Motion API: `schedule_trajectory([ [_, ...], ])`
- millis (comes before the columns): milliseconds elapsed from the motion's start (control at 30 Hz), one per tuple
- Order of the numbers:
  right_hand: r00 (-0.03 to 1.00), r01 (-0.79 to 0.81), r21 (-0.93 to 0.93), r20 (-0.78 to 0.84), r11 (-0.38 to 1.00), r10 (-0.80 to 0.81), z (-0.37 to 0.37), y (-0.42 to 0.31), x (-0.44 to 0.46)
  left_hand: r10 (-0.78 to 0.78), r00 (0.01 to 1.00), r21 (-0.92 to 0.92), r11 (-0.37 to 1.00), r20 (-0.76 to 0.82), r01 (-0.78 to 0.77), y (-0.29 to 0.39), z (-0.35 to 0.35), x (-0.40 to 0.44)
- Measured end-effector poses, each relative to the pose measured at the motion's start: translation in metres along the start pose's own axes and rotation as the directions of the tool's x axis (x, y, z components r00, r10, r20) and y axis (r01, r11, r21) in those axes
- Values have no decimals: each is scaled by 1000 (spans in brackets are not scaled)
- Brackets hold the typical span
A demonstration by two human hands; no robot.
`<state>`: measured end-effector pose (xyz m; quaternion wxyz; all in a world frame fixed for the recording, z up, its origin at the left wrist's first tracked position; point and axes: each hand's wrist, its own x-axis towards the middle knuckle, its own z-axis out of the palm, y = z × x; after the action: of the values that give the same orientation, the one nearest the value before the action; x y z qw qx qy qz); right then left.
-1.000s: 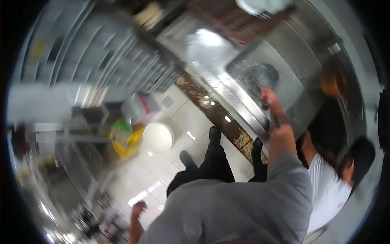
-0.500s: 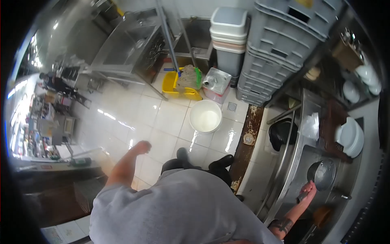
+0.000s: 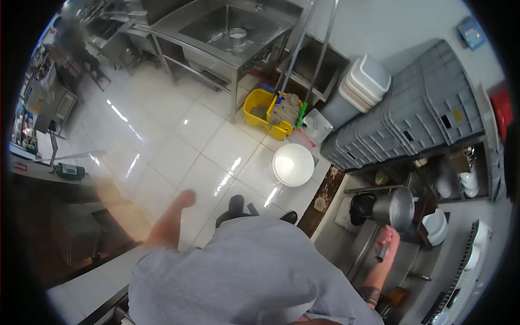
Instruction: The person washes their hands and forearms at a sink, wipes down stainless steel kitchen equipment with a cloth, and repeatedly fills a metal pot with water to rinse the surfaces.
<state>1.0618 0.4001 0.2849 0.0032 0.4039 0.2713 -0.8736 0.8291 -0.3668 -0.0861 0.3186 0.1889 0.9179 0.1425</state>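
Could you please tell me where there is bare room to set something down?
The widest bare patch is the tiled floor ahead of the left hand, bordered by the steel sink and white bucket. It is crowded beyond that bucket, where the yellow mop bucket, box and grey crates cluster, and where the right hand holds the pot beside plates.

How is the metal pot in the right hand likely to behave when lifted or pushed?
The metal pot is probably stiff, judging by its round metal walls. Held by its handle in the right hand, it may feel front-heavy, since its wide body lies beyond the fist. Its shiny outside might slip if wet.
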Motion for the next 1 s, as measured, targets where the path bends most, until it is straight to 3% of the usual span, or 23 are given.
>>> schedule_trajectory([
  [67,991,-91,-88,87,992,99,72,34,20,-148,988,-161,977,-39,140,15,-39,11],
  [133,980,-117,-148,145,982,138,126,63,48,-107,988,-272,960,-111,73,15,-59,50],
  [333,933,-192,-351,224,916,282,267,133,148,143,918,-242,939,-371,-244,119,-212,147],
  [467,886,-204,-494,274,845,374,353,163,216,112,930,-350,906,-351,-240,173,-298,207],
  [533,876,-201,-648,217,734,432,394,173,248,127,903,-282,924,-410,-258,175,-323,249],
  [600,870,-197,-677,212,709,444,424,182,282,148,874,-212,939,-462,-271,164,-341,287],
  [667,867,-182,-708,211,683,450,463,182,317,242,787,29,961,-568,-275,146,-367,324],
  [700,860,-186,-736,199,651,470,480,183,330,248,796,37,961,-552,-273,140,-375,339],
  [767,854,-199,-756,178,624,488,511,182,352,200,709,28,969,-676,-247,135,-395,360],
  [900,887,-171,-829,105,532,449,570,163,399,174,808,119,985,-563,-129,126,-439,410],
  [967,897,-174,-845,76,506,435,595,152,422,317,765,116,945,-561,-307,123,-457,439],
  [1000,904,-207,-808,58,552,424,608,145,434,325,766,110,941,-554,-319,122,-467,464],
])
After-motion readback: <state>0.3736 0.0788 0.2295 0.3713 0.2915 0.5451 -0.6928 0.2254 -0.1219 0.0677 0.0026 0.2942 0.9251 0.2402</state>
